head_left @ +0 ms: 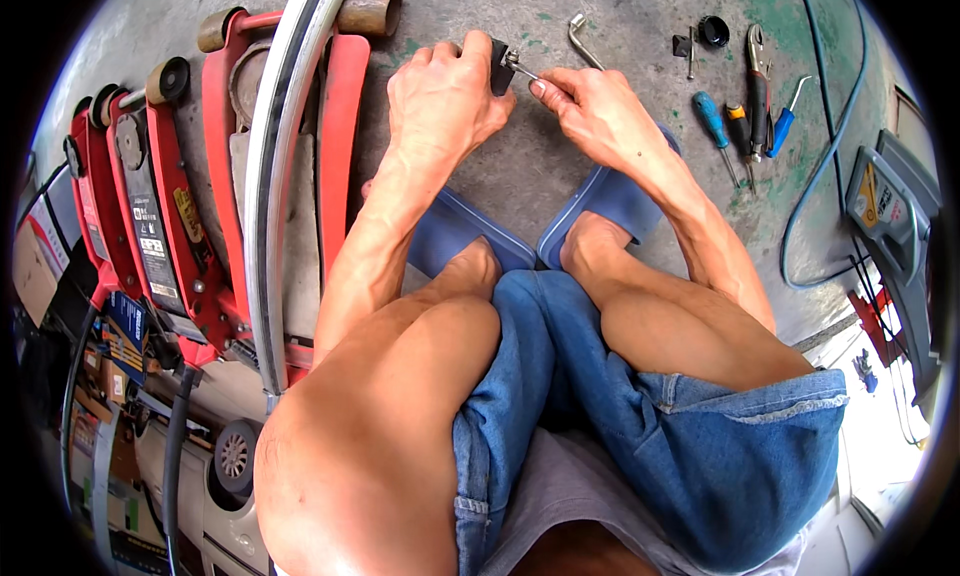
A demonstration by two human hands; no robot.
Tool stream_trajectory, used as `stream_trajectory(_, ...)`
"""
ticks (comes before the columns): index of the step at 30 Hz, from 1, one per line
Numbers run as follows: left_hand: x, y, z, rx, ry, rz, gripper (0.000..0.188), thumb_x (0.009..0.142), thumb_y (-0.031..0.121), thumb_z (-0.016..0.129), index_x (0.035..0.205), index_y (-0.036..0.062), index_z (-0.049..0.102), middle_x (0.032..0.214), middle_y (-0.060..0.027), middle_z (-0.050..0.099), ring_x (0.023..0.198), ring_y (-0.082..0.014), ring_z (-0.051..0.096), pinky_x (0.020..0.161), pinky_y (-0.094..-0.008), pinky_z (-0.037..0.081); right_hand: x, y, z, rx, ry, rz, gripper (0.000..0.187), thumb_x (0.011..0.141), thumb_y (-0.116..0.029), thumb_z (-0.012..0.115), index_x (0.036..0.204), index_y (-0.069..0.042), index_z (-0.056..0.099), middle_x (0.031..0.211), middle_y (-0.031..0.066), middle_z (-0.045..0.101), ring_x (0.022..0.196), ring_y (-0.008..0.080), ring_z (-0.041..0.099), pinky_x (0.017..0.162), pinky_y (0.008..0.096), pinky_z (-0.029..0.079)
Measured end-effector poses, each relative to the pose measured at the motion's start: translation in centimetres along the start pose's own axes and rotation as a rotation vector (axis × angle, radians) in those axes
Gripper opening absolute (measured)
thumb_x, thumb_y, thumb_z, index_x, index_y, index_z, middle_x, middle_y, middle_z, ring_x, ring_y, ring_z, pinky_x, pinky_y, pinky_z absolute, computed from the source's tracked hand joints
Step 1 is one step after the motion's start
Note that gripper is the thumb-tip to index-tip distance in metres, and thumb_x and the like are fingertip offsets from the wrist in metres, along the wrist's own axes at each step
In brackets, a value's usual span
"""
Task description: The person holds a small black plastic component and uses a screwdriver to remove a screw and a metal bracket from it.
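jutting from the left hand (440, 98) is a black block (499, 68).

From here I see a small black flat-sided part (499, 69) held nearly upright in the left hand (440, 98), a metal fitting (512, 57) at its side, and a slim silvery rod (525, 72) slanting there from the right hand (592, 106).

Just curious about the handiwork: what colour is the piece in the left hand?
The piece is black, showing best in the head view.
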State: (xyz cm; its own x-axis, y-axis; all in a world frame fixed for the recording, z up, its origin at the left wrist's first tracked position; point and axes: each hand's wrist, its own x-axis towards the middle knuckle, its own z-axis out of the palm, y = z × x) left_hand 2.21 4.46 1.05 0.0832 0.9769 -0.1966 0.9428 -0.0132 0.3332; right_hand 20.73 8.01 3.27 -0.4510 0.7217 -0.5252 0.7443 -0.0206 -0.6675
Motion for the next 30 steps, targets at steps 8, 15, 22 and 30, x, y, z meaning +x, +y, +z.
stream_trajectory(8, -0.5, -0.4, 0.5, 0.026, 0.028, 0.054, 0.038, 0.07, 0.028, 0.079, 0.092, 0.0045, 0.06, 0.083, -0.0197, 0.068, 0.08, -0.0382, 0.07, 0.072, -0.0484, 0.057, 0.6, 1.8, 1.5, 0.039, -0.033, -0.012, 0.031, 0.101, -0.029, 0.058, 0.111, -0.003, 0.071, 0.076, 0.0239, 0.064, 0.069, 0.0362, 0.063, 0.067, 0.045, 0.048)
stream_trajectory(15, -0.7, 0.4, 1.3, 0.028, 0.098, 0.071, 0.039, 0.069, 0.028, 0.08, 0.092, 0.0047, 0.059, 0.083, -0.019, 0.067, 0.08, -0.0379, 0.068, 0.073, -0.0477, 0.056, 0.2, 0.2, 0.8, 0.047, 0.004, 0.089, 0.031, 0.1, -0.028, 0.059, 0.105, -0.001, 0.072, 0.076, 0.0251, 0.065, 0.074, 0.041, 0.065, 0.07, 0.0479, 0.049)
stream_trajectory(22, -0.8, 0.0, 1.7, 0.065, 0.13, 0.091, 0.043, 0.071, 0.036, 0.082, 0.091, 0.0046, 0.06, 0.082, -0.017, 0.068, 0.08, -0.0366, 0.068, 0.069, -0.0467, 0.056, 0.5, 1.8, 1.6, 0.056, 0.061, -0.054, 0.029, 0.099, -0.025, 0.058, 0.097, 0.0, 0.071, 0.076, 0.0259, 0.065, 0.076, 0.0465, 0.065, 0.071, 0.0531, 0.05)
stream_trajectory(30, -0.7, -0.4, 2.9, 0.091, 0.11, 0.102, 0.043, 0.072, 0.038, 0.081, 0.091, 0.0045, 0.062, 0.082, -0.0174, 0.068, 0.082, -0.0362, 0.068, 0.073, -0.047, 0.056, 1.4, 4.5, 4.9, -0.012, 0.177, -0.144, 0.027, 0.098, -0.026, 0.059, 0.104, -0.004, 0.073, 0.091, 0.0222, 0.069, 0.089, 0.0423, 0.066, 0.08, 0.0502, 0.052)
